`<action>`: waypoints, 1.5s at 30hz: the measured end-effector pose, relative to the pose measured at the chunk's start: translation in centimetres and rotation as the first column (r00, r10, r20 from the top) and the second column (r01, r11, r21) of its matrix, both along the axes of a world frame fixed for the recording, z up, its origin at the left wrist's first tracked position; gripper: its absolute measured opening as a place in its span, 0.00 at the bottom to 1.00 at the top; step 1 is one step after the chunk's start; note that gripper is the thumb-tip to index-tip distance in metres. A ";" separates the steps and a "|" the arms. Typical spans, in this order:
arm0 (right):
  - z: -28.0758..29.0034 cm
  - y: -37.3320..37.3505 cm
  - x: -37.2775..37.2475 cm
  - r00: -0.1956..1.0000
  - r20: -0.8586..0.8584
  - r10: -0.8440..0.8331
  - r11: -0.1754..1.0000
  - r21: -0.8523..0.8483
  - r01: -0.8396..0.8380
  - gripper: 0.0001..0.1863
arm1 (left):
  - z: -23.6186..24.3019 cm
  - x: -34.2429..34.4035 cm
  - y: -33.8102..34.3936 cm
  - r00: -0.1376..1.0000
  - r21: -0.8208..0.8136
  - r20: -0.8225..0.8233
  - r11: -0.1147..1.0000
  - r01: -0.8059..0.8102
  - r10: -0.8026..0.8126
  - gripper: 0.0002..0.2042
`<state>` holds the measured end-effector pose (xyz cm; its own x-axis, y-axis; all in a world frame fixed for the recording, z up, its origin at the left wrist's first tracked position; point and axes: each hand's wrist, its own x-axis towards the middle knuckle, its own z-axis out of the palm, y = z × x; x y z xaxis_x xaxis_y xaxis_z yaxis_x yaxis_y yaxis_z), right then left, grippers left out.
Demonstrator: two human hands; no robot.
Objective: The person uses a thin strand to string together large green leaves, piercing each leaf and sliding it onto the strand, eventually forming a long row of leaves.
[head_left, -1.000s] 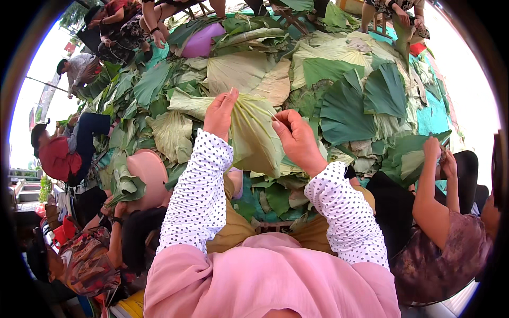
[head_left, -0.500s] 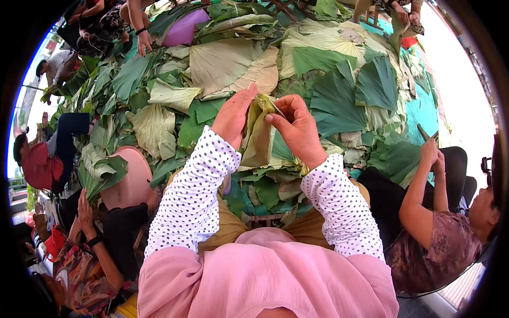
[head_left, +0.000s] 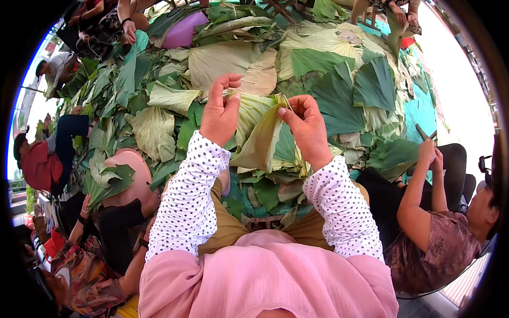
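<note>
Countless heaped leaves point(head_left: 334, 100) fill my view; above them, one pale yellow-green leaf point(head_left: 257, 135) hangs ribbed and creased between the hands. The right hand point(head_left: 307, 124) pinches its top; the left hand point(head_left: 220, 116), thumb and fingers parted, is beside it.

Single leaf point(head_left: 261, 139) — pale yellow-green, duller olive-tan on the folded-over flap. Light ribs fan out from a gathered, crumpled top corner, pinched in the right hand point(head_left: 309, 126). Blade creased, doubled on itself, hanging slantwise — broad lower edge down and to the left, above other leaves point(head_left: 286, 192).
</note>
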<state>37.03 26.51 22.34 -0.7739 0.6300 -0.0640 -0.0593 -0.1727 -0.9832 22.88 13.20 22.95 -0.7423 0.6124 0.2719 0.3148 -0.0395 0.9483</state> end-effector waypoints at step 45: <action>-1.5 -0.5 -0.2 0.985 -0.073 0.153 0.927 0.356 -0.118 0.15 | -0.6 0.0 -0.3 0.917 -0.244 0.075 0.884 0.399 -0.393 0.10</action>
